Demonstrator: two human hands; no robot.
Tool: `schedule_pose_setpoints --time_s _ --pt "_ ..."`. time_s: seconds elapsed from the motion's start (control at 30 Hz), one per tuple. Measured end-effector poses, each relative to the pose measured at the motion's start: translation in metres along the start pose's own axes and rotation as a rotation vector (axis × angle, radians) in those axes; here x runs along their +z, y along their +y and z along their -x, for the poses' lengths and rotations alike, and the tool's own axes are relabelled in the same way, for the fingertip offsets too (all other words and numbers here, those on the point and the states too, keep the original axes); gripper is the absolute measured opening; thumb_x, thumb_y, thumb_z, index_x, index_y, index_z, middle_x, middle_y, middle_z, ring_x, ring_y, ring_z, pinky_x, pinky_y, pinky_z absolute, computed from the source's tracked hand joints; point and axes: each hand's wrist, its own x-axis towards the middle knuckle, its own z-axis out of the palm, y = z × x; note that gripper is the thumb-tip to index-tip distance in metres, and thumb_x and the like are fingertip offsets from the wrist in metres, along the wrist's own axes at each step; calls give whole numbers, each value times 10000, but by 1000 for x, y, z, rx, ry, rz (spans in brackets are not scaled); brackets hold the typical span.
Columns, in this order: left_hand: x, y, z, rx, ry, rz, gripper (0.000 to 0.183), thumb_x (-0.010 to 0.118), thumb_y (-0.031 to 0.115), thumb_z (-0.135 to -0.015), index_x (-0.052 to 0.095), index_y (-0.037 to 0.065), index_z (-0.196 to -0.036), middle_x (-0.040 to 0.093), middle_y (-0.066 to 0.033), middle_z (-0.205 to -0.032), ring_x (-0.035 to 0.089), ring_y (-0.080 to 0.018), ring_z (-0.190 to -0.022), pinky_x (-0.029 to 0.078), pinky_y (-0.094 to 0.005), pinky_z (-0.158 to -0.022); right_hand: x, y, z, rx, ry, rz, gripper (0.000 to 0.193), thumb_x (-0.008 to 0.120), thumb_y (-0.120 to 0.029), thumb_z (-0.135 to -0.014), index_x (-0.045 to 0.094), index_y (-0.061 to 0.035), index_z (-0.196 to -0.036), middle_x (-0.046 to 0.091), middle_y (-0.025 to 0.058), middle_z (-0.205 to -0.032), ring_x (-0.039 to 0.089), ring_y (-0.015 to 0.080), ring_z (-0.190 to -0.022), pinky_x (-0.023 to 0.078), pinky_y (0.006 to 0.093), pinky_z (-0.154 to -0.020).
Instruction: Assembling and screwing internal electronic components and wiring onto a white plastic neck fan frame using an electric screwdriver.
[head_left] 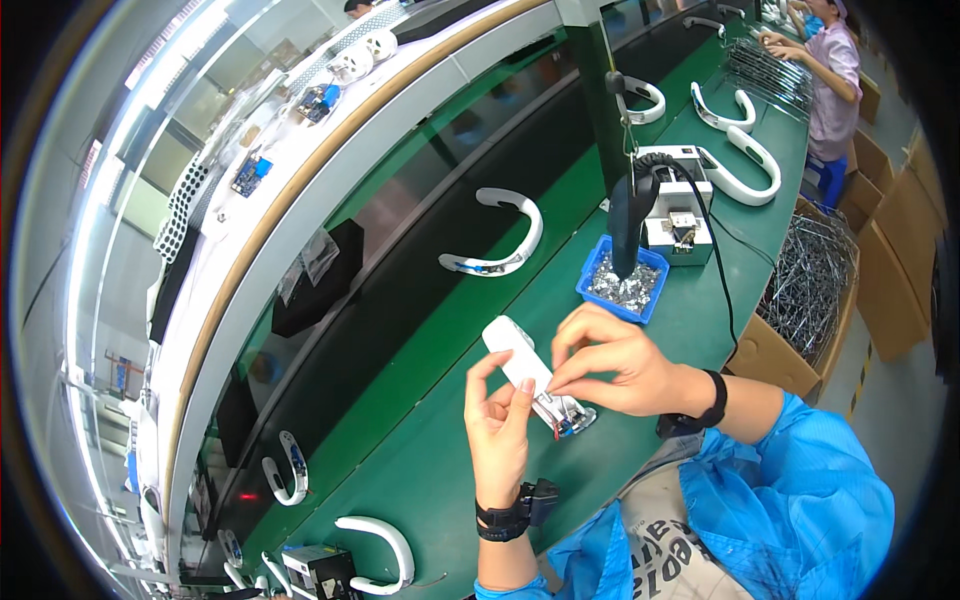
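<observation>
My left hand (492, 440) grips a white curved plastic housing (508, 338) between thumb and fingers, just above the green bench. Coloured wires and small inner parts show at the housing's near end. Over that end, my right hand (622, 372) is closed in a pinch, its fingertips at the housing beside my left thumb. Whatever the pinch holds is too small to make out. Beyond my right hand stands a blue tray (655, 297) of small shiny metal parts. A black electric screwdriver (625, 225) hangs upright, its tip over the tray.
Behind the tray is a white boxy machine (690, 240), with a black cable curving along the bench edge. White neckband-shaped units lie on a dark conveyor belt (420, 300) and the green bench (440, 480). A carton of metal wire pieces (808, 285) stands right; a person (832, 90) works farther off.
</observation>
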Motion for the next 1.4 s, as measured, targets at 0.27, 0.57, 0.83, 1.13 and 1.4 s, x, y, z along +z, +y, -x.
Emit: schedule_pose_setpoints --time_s 0.27,0.57,0.83,1.13,1.4 --pt "11 -8 1 9 25 10 319 622 44 -1099 587 3 -1413 787 -137 -1073 716 -126 -913 552 -266 -797 -6 24 0 -231 -124 242 197 847 -59 -794 758 -50 -969 676 48 -1048 654 297 -1041 565 410 -816" --pt "19 -6 12 -34 26 54 462 561 -11 -1089 475 32 -1542 745 -157 -1219 688 -149 -1085 549 -307 -944 -9 20 4 -525 -130 584 193 773 -109 -760 752 -33 -937 694 42 -1054 678 237 -1059 541 342 -722" --pt "25 -14 14 43 84 -2 490 624 80 -1102 440 44 -1554 770 -172 -1153 709 -147 -939 546 -269 -727 -6 14 32 -208 -42 428 386 789 -31 -790 778 -31 -1176 719 73 -1108 659 283 -1073 548 418 -877" --pt "41 -10 18 86 151 -159 436 571 55 -1118 442 -2 -1531 788 -239 -1060 788 -255 -989 608 -323 -798 -58 45 38 303 648 189 596 706 -56 -971 482 -7 -1521 522 129 -1481 534 225 -1310 437 387 -1095" --pt "50 -13 19 92 185 -140 460 578 44 -1109 438 -9 -1544 771 -238 -1056 794 -290 -980 625 -361 -846 -88 49 -35 432 195 -561 360 755 -130 -1023 643 -21 -1347 751 47 -1082 718 155 -1018 546 332 -989"
